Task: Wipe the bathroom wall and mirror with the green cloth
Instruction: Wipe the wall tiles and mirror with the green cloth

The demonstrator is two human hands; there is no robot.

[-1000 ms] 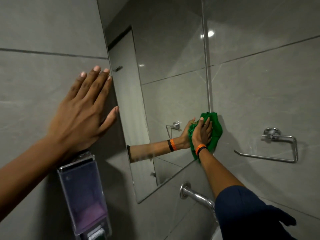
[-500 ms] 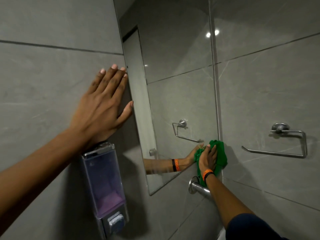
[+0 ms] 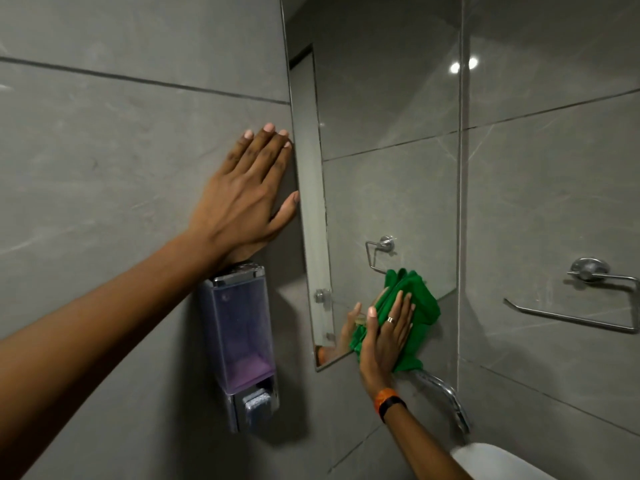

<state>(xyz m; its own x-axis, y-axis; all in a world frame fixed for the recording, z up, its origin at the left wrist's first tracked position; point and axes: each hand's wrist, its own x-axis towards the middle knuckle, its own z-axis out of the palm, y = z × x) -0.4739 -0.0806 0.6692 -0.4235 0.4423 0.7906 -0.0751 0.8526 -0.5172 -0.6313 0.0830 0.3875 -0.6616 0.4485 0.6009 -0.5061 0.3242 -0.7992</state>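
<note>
Pressing a bunched green cloth (image 3: 414, 315) against the bottom edge of the frameless rectangular mirror (image 3: 388, 140), the right hand (image 3: 386, 336) lies flat on the fabric with fingers extended and close together, a ring on one finger and an orange-and-black band at the wrist; the cloth straddles the mirror's lower rim and the grey tile below it, and part of it is covered by the palm. The left hand (image 3: 247, 199) is spread open, palm flat on the grey tiled wall (image 3: 104, 161) just beside the mirror's left edge, holding nothing. Directly under that wrist hangs a clear wall-mounted soap dispenser (image 3: 242, 341) with a little purple liquid at its base. A curved chrome tap (image 3: 445, 396) juts out just below the cloth, above a white basin (image 3: 491, 460) cut off at the frame's bottom. On the side wall to the right sits a chrome towel ring (image 3: 588, 299), its far end cropped. The mirror reflects the hand, though the reflection is partly hidden behind the cloth
</note>
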